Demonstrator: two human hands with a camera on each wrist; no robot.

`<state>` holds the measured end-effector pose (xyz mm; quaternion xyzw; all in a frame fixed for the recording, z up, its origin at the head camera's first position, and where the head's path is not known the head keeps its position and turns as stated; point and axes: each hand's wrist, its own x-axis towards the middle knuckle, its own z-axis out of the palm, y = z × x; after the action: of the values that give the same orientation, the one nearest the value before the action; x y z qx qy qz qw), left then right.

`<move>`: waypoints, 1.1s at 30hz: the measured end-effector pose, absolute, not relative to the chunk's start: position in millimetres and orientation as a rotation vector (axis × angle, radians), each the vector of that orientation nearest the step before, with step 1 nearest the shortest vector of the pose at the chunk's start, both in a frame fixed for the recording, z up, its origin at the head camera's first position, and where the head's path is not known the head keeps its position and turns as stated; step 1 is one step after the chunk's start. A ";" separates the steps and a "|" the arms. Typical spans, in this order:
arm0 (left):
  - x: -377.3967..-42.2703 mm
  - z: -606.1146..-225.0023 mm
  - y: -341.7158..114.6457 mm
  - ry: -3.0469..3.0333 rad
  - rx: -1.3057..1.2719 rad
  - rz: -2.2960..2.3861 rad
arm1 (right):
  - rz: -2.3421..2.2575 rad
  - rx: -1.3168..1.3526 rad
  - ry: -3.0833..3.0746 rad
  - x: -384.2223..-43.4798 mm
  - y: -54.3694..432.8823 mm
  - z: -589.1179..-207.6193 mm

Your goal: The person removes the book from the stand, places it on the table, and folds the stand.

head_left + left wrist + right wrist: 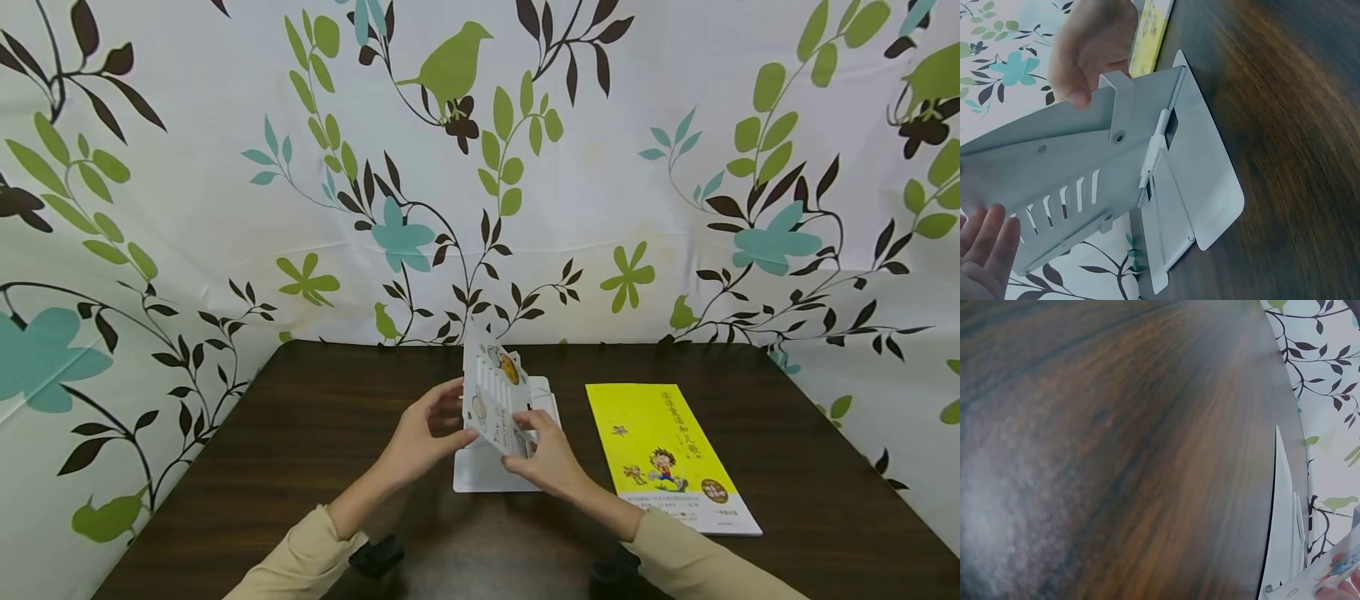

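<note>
A white metal book stand (506, 475) with printed pictures stands on the table, its back panel (491, 396) raised over a flat base. My left hand (422, 433) is at the panel's left edge, thumb at the front and fingers reaching behind. In the left wrist view those fingers (997, 244) lie over the plain grey rear, which has slots and small metal clips. My right hand (551, 458) grips the panel's lower right edge, thumb in front. The right wrist view catches only fingertips (1341, 589) and part of the stand (1282, 531).
To the right on the dark wooden table (337, 392) lies a yellow book (652, 442) with a cartoon child on its cover. A white cloth (540, 233) printed with leaves and birds hangs behind the table and at its sides.
</note>
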<state>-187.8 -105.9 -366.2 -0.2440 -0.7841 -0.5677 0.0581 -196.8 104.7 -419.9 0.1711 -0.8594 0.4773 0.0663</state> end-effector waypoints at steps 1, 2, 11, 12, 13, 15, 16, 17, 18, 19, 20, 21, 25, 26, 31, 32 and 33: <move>-187.4 -365.6 -105.8 -2.377 -0.734 -1.721 | 1.435 0.515 -2.592 -196.7 104.3 -419.8; -187.2 -365.5 -105.8 -2.377 -0.726 -1.723 | 1.431 0.513 -2.595 -196.6 103.8 -419.7; -187.9 -372.9 -104.1 -2.326 -0.684 -1.749 | 1.420 0.509 -2.611 -195.5 102.1 -420.8; -187.8 -373.2 -103.4 -2.321 -0.678 -1.751 | 1.426 0.511 -2.611 -195.3 102.3 -420.6; -187.6 -373.2 -102.6 -2.322 -0.670 -1.749 | 1.432 0.514 -2.611 -195.3 102.6 -420.5; -187.1 -373.0 -101.3 -2.320 -0.653 -1.747 | 1.443 0.522 -2.612 -195.4 103.0 -420.5; -186.9 -373.0 -100.9 -2.316 -0.648 -1.748 | 1.455 0.525 -2.612 -195.4 103.2 -420.5; -186.8 -373.2 -100.7 -2.316 -0.641 -1.743 | 1.462 0.528 -2.613 -195.4 103.3 -420.6; -186.6 -373.4 -100.6 -2.313 -0.637 -1.739 | 1.473 0.530 -2.615 -195.5 103.3 -420.8; -186.6 -373.7 -100.4 -2.311 -0.632 -1.735 | 1.477 0.530 -2.618 -195.7 103.5 -420.9; -186.7 -374.3 -100.4 -2.309 -0.628 -1.732 | 1.482 0.529 -2.623 -195.9 103.8 -421.1; -186.8 -374.8 -100.4 -2.311 -0.624 -1.725 | 1.489 0.527 -2.630 -196.0 104.2 -420.9; -186.5 -375.9 -103.3 -2.310 -0.603 -1.709 | 1.493 0.548 -2.686 -197.4 106.5 -417.9; -186.4 -376.3 -104.2 -2.309 -0.599 -1.712 | 1.490 0.563 -2.706 -197.8 107.8 -416.7; -186.0 -378.8 -108.0 -2.293 -0.583 -1.756 | 1.550 0.700 -2.768 -198.7 116.3 -412.3; -185.9 -379.4 -108.7 -2.293 -0.579 -1.767 | 1.578 0.725 -2.772 -199.0 118.3 -412.5; -185.8 -379.9 -109.5 -2.294 -0.575 -1.775 | 1.614 0.750 -2.773 -199.5 120.3 -413.0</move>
<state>-185.8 -109.5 -379.9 -0.1935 -0.7725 -0.5977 0.0921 -199.5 120.3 -413.0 0.2270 -0.8391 0.4883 -0.0765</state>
